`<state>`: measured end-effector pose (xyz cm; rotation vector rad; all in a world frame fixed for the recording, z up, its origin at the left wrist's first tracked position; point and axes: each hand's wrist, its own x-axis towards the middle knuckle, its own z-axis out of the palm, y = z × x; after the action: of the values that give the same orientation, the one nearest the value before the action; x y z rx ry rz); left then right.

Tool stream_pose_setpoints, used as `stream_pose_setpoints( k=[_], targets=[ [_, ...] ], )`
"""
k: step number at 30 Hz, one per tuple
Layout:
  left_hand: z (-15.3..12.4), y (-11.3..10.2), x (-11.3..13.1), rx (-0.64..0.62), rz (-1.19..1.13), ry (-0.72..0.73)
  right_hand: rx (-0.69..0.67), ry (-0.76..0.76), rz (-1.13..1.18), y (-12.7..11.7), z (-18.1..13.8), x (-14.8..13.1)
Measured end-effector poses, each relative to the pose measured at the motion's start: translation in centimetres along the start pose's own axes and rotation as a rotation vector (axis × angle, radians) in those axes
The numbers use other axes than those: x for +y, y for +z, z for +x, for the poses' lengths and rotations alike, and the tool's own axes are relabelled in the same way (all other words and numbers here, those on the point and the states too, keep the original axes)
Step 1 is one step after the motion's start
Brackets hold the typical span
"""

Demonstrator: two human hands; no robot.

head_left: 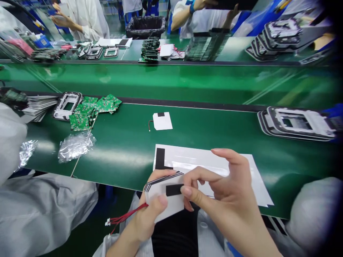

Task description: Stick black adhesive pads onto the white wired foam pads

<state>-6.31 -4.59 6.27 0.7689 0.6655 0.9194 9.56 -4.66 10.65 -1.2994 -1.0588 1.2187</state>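
Note:
My left hand (146,219) is wrapped round a stack of thin white square panels (173,208), thumb on top, just above my lap. Red wires (130,214) with small white connectors trail from the stack's left side. A strip of black tape (173,190) lies across the top panel. My right hand (223,192) pinches the tape's right end between thumb and index finger; other fingers are raised. Behind the hands lies a white backing sheet (214,159) with black tape pieces at its left end. A single white panel (162,121) with a black strip and red wire rests farther back.
Green circuit boards (92,109) and a grey-white frame (68,106) are at the left, with clear plastic bags (76,146) in front. Stacked frames (297,123) stand at the right. Co-workers sit on both sides and across the green belt (160,80).

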Motion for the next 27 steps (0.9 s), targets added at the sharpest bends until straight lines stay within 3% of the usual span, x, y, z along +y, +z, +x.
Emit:
stream_pose_setpoints(
  k=[9,20,27],
  targets=[
    [-0.3,0.6,0.0,0.116,0.048,-0.008,0.076,0.047,0.038,0.5,0.0,-0.4],
    [-0.1,0.5,0.4,-0.013,-0.004,0.004,0.109,0.169,0.082,0.8,0.0,-0.6],
    [-0.1,0.3,0.1,0.013,0.042,-0.018,0.062,0.127,0.044,0.4,0.2,0.3]
  ],
)
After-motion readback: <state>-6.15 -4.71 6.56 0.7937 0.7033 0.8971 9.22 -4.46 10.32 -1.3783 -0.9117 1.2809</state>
